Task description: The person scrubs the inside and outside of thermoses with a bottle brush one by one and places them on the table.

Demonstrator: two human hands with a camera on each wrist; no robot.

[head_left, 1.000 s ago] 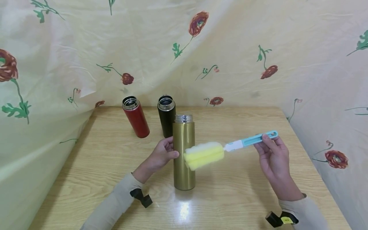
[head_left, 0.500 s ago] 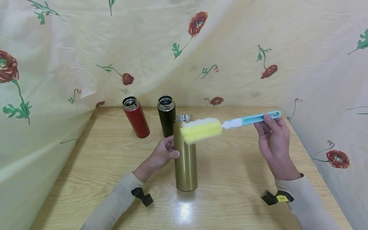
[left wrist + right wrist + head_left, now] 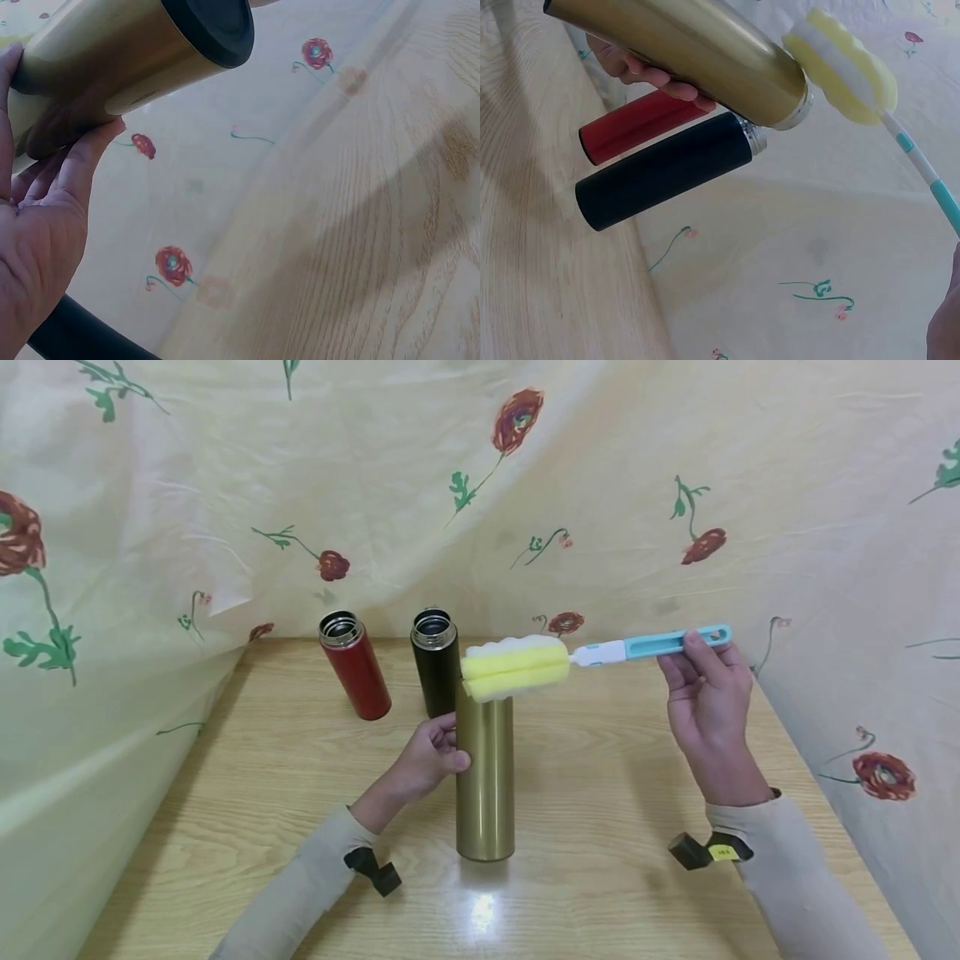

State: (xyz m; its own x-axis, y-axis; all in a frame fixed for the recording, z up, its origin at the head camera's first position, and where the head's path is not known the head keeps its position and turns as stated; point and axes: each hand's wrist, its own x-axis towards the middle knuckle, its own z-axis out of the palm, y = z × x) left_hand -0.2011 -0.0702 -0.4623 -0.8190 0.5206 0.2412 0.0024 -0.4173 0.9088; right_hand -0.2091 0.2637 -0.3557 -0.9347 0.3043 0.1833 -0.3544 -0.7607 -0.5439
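Upright on the wooden table (image 3: 622,760), the gold vacuum flask (image 3: 485,777) is gripped at mid-height by the left hand (image 3: 427,760), fingers curled round its side. Its mouth is apparently covered by the yellow sponge head (image 3: 515,668) of a bottle brush, whose blue handle (image 3: 660,645) is pinched in the right hand (image 3: 705,702). Behind, a red flask (image 3: 354,665) and a black flask (image 3: 435,662) are set, lidless.

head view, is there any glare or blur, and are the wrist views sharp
Head view: sharp, with a bright glare spot on the table just in front of the gold flask. Left wrist view: table grain soft, left hand looms large at the edge. Right wrist view: sponge brush fairly sharp, no glare.
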